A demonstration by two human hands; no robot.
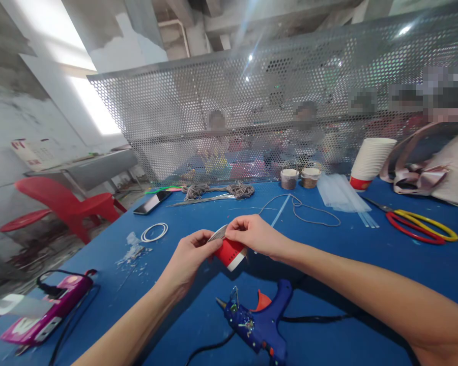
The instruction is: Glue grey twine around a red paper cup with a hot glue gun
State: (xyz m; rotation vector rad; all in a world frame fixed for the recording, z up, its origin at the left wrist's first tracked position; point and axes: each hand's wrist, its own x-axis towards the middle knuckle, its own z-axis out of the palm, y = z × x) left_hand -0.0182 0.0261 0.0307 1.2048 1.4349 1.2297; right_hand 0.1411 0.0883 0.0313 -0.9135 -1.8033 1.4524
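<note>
My left hand (191, 254) and my right hand (252, 235) both pinch a small red and white paper cup (231, 253), held tilted a little above the blue table (328, 254). A grey strip, perhaps cord, lies along the cup's rim under my fingertips. A blue hot glue gun (259, 323) with an orange trigger lies on the table just in front of my hands, its black cable trailing off to both sides.
A stack of paper cups (370, 162), red and yellow scissors (420, 224), clear plastic sheets (341, 195), two small tubs (299, 178), grey cord bundles (217, 191), a phone (151, 202), a white ring (154, 232), a pink device (48, 315). Perforated metal screen (252, 112) behind; people beyond it. Red chair (68, 206) left.
</note>
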